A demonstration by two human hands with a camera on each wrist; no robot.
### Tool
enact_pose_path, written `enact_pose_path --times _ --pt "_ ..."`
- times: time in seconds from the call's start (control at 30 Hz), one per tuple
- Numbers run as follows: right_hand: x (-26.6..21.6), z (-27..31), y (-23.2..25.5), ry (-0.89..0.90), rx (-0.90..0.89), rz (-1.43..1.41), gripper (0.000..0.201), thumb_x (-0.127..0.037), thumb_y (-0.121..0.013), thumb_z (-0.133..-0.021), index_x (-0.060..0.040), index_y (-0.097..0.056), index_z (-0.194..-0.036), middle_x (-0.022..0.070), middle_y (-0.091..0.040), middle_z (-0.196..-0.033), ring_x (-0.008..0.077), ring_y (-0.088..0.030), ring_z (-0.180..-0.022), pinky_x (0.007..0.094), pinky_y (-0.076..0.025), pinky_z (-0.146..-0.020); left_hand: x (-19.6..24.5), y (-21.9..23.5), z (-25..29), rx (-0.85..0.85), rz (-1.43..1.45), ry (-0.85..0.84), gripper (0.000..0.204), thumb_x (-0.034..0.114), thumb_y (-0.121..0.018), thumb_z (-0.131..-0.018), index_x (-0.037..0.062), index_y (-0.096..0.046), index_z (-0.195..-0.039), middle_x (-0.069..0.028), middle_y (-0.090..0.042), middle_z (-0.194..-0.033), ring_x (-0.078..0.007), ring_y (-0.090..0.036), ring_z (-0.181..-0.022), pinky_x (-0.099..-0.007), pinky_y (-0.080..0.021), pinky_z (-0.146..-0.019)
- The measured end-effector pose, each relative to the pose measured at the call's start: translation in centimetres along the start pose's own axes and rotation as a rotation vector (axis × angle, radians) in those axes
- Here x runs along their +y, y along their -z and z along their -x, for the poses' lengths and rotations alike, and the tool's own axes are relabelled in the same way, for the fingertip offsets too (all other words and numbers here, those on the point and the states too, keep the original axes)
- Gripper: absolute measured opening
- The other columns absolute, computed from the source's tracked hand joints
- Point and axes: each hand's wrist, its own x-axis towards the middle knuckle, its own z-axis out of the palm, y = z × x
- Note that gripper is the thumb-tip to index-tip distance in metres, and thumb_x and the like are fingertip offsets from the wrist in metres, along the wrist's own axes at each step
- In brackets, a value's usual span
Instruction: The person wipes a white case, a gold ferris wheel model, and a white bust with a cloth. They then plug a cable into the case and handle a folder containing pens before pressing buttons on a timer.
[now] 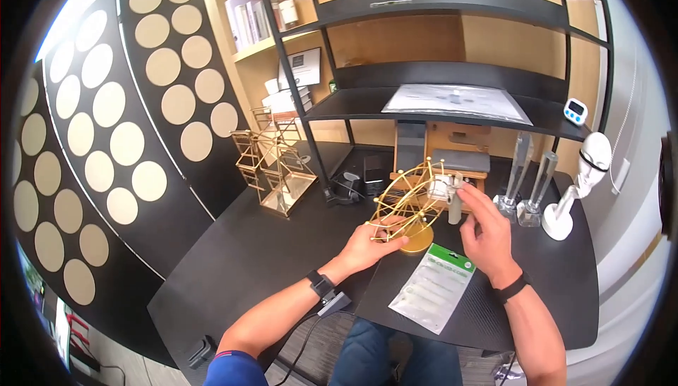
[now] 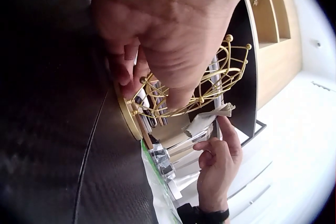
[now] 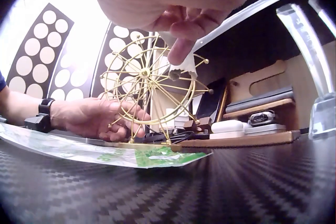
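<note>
Black counter (image 1: 233,266), before a pale wooden bookcase (image 1: 406,36). Item: gold wire wheel (image 3: 144,73), upright on a round gold base (image 1: 418,239), right of the counter's middle. Left grip (image 1: 364,248): closed on the wheel's lower left rim, thumb on the near side. Right grip (image 1: 489,238): pinching a pale cloth (image 2: 202,123) at the wheel's right side. Green-topped clear packet (image 1: 434,288): flat, just to the near right of the base. Two clear glass pieces (image 1: 540,188): upright, right. White stand (image 1: 559,222): farther right. Gold wire rack (image 1: 286,202): far left. Black shelf unit (image 1: 455,68): far side, bearing a sheet (image 1: 455,102) and small white timer (image 1: 575,112). Black screen with pale discs (image 1: 138,54): left.
</note>
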Motion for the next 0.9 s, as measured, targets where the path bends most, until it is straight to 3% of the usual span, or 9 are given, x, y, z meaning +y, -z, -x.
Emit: enact_pose_path --times 0.17,0.27,0.43,0.47,0.6,0.67,0.9 --pt "0.4 0.1 0.1 -0.035 0.005 -0.025 0.052 0.011 -0.061 -0.083 -0.0024 -0.07 -0.133 0.0172 -0.07 -0.139 0.0353 -0.076 -0.108 0.0382 -0.063 -0.081 1.2 0.0 1.5 0.006 0.05 0.018 0.041 0.023 -0.081 -0.099 0.001 -0.074 -0.132 -0.0057 -0.073 -0.138 -0.009 -0.071 -0.103 -0.0293 -0.056 -0.095" --pt "0.8 0.1 -0.2 0.057 0.072 0.003 0.053 0.011 -0.061 -0.082 -0.0025 -0.07 -0.132 0.0169 -0.07 -0.139 0.0357 -0.076 -0.107 0.0386 -0.064 -0.081 2.4 0.4 3.0 0.033 0.048 0.027 0.041 0.021 -0.081 -0.098 0.001 -0.073 -0.133 -0.0064 -0.073 -0.137 -0.0086 -0.071 -0.103 -0.0297 -0.056 -0.095" --pt "0.9 0.1 -0.2 0.041 0.074 -0.017 0.052 0.01 -0.061 -0.083 -0.0024 -0.07 -0.132 0.0165 -0.07 -0.139 0.0364 -0.076 -0.108 0.0386 -0.064 -0.081 5.0 2.3 5.4 0.08 0.114 0.147 0.047 0.008 -0.078 -0.1 -0.0061 -0.063 -0.142 -0.009 -0.074 -0.133 -0.0127 -0.068 -0.123 -0.0276 -0.053 -0.107" --pt "0.9 0.1 -0.1 0.037 0.075 -0.022 0.051 0.01 -0.061 -0.083 -0.0024 -0.07 -0.132 0.0165 -0.07 -0.139 0.0365 -0.076 -0.109 0.0386 -0.064 -0.082 4.6 3.1 5.7 0.073 0.105 0.124 0.057 0.013 -0.077 -0.101 -0.0033 -0.056 -0.151 -0.0074 -0.076 -0.128 -0.0103 -0.068 -0.114 -0.029 -0.054 -0.105" --pt "1.1 0.3 -0.2 0.02 0.085 -0.038 0.05 0.009 -0.061 -0.084 -0.0022 -0.07 -0.132 0.0167 -0.07 -0.139 0.0364 -0.076 -0.109 0.0389 -0.063 -0.083 6.5 6.1 7.2 0.197 -0.004 0.18 0.061 0.017 -0.079 -0.101 -0.0044 -0.054 -0.153 -0.0114 -0.076 -0.126 -0.0132 -0.07 -0.112 -0.0302 -0.055 -0.102" --pt "1.0 0.3 0.0 0.007 0.067 -0.046 0.05 0.009 -0.061 -0.085 -0.002 -0.07 -0.132 0.017 -0.071 -0.139 0.0362 -0.076 -0.11 0.0386 -0.063 -0.083 7.8 7.3 8.0 0.335 -0.039 0.125 0.052 0.018 -0.08 -0.1 -0.007 -0.064 -0.142 -0.006 -0.077 -0.118 -0.0073 -0.07 -0.103 -0.0247 -0.055 -0.096" --pt "1.6 0.6 -0.4 0.064 0.123 -0.075 0.046 0.006 -0.061 -0.085 -0.0002 -0.071 -0.13 0.0166 -0.071 -0.137 0.0354 -0.077 -0.095 0.0387 -0.062 -0.078 9.6 13.7 12.1 0.61 -0.112 0.178 0.048 0.019 -0.076 -0.103 -0.0069 -0.062 -0.141 -0.0093 -0.077 -0.11 -0.0145 -0.073 -0.095 -0.0282 -0.06 -0.091"
